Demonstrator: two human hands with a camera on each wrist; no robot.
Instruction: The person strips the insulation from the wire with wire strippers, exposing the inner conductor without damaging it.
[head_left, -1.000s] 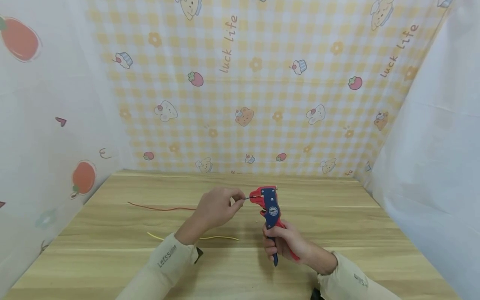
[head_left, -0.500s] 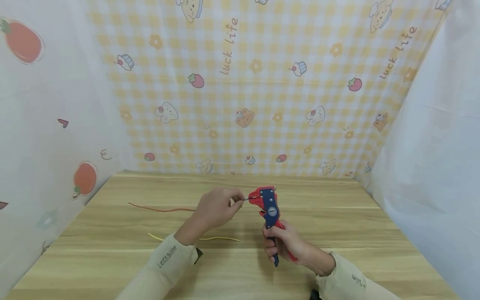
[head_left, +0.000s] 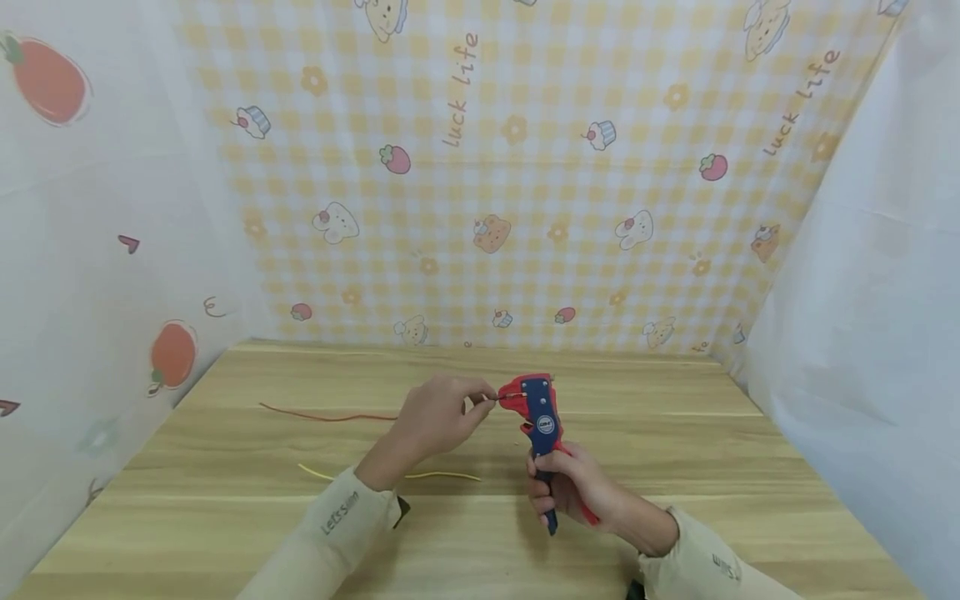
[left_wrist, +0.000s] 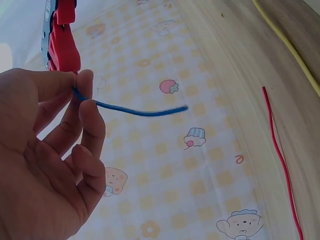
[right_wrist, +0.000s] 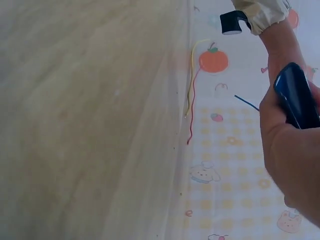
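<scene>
My left hand pinches a blue wire between thumb and fingertips, close to the red jaws of a wire stripper. The wire's free end trails out past the fingers in the left wrist view. My right hand grips the red and dark blue handles of the stripper, which is held upright above the table. The fingertips of the left hand are right at the mouth of the tool; how far the wire reaches inside is hidden.
On the wooden table lie a red wire and a yellow wire, both partly behind the left arm. A patterned cloth hangs along the back edge, with white sheets at both sides.
The left hand has shifted slightly right, bringing its fingertips closer to the stripper's mouth, so less wire shows between them. The right hand and the stripper have hardly moved.
</scene>
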